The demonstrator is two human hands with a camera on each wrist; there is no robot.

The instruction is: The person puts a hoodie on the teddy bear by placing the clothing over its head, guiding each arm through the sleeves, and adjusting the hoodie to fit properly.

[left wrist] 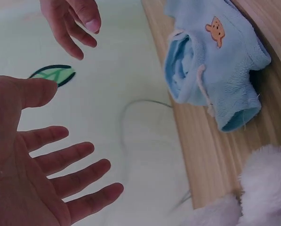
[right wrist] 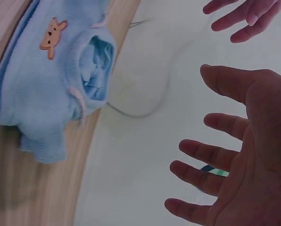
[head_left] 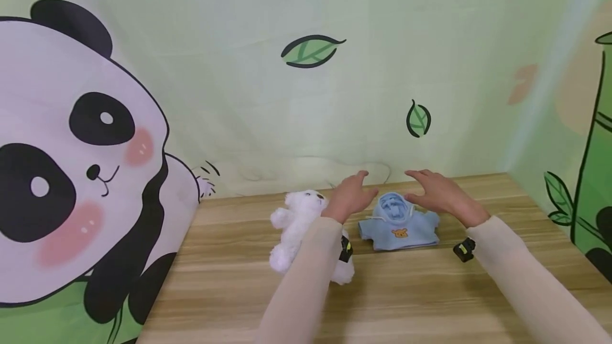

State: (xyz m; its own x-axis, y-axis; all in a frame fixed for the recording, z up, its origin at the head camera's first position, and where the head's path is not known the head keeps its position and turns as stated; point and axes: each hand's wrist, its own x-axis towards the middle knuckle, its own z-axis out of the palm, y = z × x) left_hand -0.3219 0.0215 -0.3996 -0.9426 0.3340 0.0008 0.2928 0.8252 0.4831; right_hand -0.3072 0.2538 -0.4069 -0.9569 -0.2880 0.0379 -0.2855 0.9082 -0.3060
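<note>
A small light-blue doll hoodie [head_left: 406,230] with an orange animal-face patch lies flat on the wooden table, its hood toward the wall. To its left lies a fluffy white stuffed bear [head_left: 296,227], partly hidden by the left forearm. My left hand [head_left: 351,197] hovers above the gap between bear and hoodie, fingers spread and holding nothing. Above the hoodie's right side, my right hand [head_left: 437,192] is also raised, fingers extended, touching nothing. In the left wrist view, the left palm [left wrist: 32,174] faces the other hand; the right palm [right wrist: 244,174] shows likewise in the right wrist view.
The wooden table [head_left: 215,291] ends at a pale green backdrop [head_left: 239,94] printed with a large panda [head_left: 119,190] on the left and leaves. A bamboo print [head_left: 595,190] covers the right side wall. Black straps with small devices sit on both wrists.
</note>
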